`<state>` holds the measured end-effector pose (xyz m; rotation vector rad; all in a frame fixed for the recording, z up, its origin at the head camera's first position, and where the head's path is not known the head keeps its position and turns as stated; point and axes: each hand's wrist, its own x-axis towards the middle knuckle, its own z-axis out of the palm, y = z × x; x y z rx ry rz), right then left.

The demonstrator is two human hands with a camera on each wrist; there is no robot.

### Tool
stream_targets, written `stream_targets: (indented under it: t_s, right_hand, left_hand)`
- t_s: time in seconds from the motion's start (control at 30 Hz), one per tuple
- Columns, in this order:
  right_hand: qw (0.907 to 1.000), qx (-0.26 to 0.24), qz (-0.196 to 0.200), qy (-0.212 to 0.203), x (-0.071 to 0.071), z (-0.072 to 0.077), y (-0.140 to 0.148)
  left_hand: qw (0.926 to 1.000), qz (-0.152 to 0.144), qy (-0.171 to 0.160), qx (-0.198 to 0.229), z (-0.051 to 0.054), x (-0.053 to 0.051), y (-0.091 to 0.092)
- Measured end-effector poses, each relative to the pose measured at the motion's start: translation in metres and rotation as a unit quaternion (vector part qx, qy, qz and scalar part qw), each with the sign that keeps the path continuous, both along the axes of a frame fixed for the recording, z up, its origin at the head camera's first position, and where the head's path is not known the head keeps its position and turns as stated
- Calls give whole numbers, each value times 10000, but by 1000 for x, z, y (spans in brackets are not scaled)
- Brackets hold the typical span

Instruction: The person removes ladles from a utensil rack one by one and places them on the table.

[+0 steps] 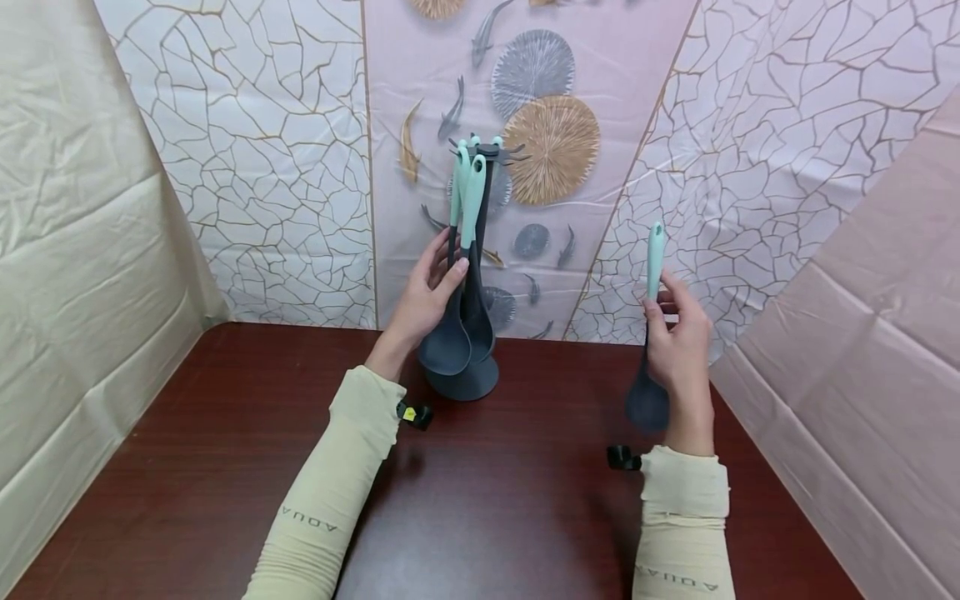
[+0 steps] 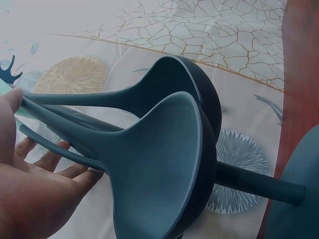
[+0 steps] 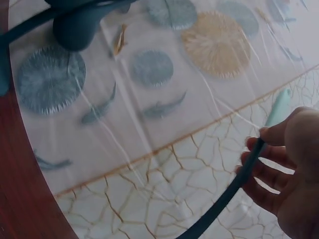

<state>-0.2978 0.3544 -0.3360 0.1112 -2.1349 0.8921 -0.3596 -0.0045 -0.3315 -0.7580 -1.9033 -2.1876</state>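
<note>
Left of centre in the head view, a dark utensil stand (image 1: 465,382) carries several kitchen utensils with mint-green handles. My left hand (image 1: 427,300) pinches the neck of the front ladle (image 1: 446,343), with its thumb in front and its fingers behind. A second ladle (image 2: 167,82) hangs close behind that one in the left wrist view. Out to the right, my right hand (image 1: 681,333) holds a cooking spoon (image 1: 647,404) upright by the lower part of its mint handle. Thumb and fingertips press on its shaft in the right wrist view, where its head is out of frame.
A dark red-brown table (image 1: 517,475) lies under both arms. Patterned cloth (image 1: 262,167) hangs behind it, with plain draped cloth (image 1: 82,292) on the left and pinkish cloth (image 1: 870,333) on the right. The hooks (image 1: 513,154) crown the stand.
</note>
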Motion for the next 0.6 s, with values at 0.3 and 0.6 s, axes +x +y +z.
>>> stream_targets:
  t_s: [0.3, 0.6]
  right_hand:
    - [9947, 882, -191, -489, 8, 0, 9]
    - [9849, 1196, -612, -1096, 4, -7, 19]
  left_hand:
    - [10000, 36, -28, -23, -7, -9, 1]
    - [9998, 75, 138, 82, -22, -27, 2]
